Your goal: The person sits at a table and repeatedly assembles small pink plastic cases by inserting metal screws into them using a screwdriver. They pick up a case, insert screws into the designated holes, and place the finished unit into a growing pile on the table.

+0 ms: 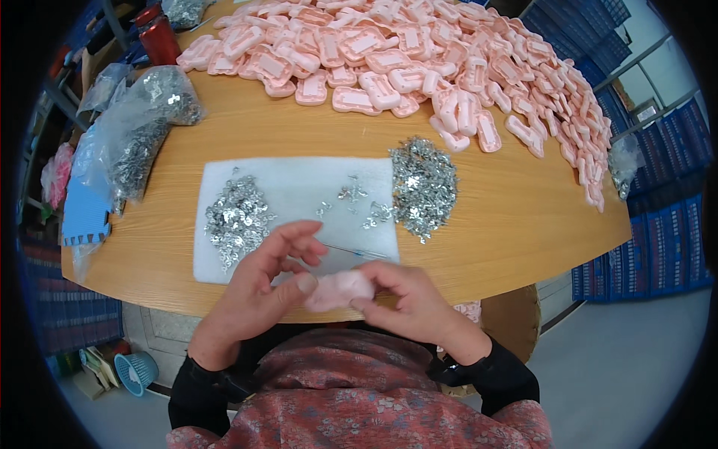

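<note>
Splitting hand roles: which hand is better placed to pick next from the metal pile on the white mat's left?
Left, probably: the left hand is loosely open and closer to the metal pile; the right hand is farther off, pinching the pink piece.

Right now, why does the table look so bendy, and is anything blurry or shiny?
Head view: the fisheye lens likely bows the table's edges; head view: the pink piece in the right fingers looks blurry; head view: metal bits glint.
</note>
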Tool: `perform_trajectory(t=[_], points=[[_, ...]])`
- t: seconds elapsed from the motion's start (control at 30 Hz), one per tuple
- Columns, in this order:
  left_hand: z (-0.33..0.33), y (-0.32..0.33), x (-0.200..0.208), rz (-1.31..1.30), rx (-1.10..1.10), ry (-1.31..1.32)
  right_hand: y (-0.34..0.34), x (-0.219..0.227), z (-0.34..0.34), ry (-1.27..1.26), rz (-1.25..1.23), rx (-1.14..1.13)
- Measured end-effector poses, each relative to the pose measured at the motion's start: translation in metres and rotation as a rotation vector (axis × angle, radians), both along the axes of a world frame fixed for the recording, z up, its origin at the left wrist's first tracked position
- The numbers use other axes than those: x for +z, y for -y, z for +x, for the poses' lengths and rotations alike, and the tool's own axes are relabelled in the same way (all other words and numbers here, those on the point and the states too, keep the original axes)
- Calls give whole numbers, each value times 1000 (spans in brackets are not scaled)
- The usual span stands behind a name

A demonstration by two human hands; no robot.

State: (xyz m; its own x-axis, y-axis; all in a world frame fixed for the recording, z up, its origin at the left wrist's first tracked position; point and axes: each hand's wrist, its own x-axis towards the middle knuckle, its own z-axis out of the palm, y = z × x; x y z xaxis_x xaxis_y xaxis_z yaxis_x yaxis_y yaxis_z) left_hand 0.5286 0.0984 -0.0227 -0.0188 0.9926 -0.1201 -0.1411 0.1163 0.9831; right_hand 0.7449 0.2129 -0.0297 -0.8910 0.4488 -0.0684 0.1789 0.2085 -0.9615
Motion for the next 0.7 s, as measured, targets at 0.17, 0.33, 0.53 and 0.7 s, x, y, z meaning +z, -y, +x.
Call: perform_trajectory(t=[0.17,0.33,0.53,0.7], points=[[0,-9,5,-352,-570,97,8,13,1,109,-241,66],[6,5,-14,-338,-235,305,-36,-13,42,85,352,-476],[12,0,-22,-333,-44,396,-55,-28,55,239,629,-568],[13,1,-31,-351,-4,557,-50,-26,45,290,757,-479]])
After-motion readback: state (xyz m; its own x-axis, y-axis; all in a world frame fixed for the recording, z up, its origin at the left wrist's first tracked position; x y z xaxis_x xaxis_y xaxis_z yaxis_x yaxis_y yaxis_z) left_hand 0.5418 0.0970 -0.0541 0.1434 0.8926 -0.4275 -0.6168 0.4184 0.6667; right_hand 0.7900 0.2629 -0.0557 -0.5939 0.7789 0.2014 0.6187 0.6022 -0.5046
